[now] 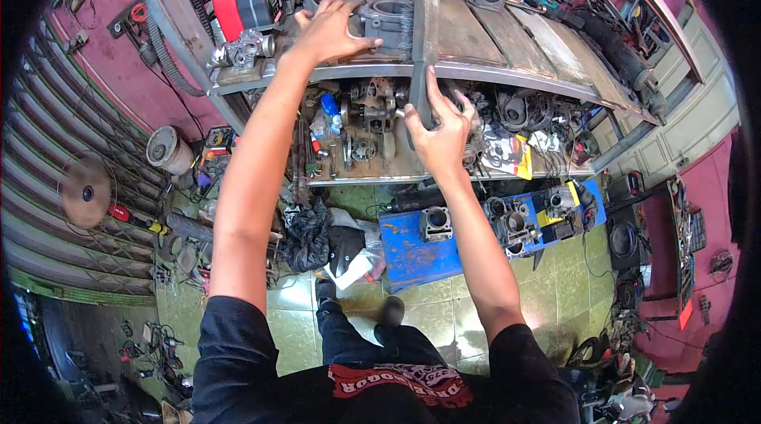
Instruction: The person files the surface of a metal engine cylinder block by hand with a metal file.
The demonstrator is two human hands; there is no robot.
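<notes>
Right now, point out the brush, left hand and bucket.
Brush [429,28], head view: its body.
Left hand [326,34], head view: back of the hand.
Bucket [169,154], head view: its side.

Workbench [464,28]: one. Hands at workbench: two, left hand [326,32], right hand [444,129]. Brush [423,51], workbench front edge: one. Silver metal part [244,50], workbench left end: one. Left of workbench: one bucket [166,148], one fan [86,189]. Floor before workbench: one low blue table [416,257], two shoes [391,311].
</notes>
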